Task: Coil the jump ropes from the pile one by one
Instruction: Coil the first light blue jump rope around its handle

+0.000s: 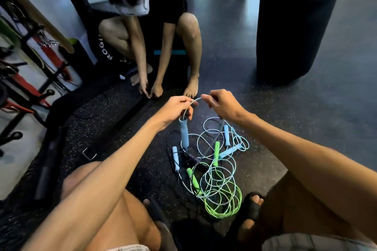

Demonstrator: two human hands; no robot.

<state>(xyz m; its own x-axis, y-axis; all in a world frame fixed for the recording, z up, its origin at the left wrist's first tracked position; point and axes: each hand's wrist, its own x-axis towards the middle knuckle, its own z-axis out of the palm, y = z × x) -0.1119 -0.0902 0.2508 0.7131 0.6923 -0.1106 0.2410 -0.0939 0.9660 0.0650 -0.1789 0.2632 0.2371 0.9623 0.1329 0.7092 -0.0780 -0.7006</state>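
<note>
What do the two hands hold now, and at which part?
One light blue jump rope, by its cord. The left hand pinches the cord just above the hanging blue handle; the right hand pinches it farther along.

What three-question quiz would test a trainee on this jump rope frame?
1. True or false: the left hand and right hand both pinch one light blue cord.
2. What hangs below the left hand? A) green handle B) light blue handle C) black handle
3. What colour is the coiled rope nearest the camera in the pile?
Key: 1 true; 2 B; 3 green.
</note>
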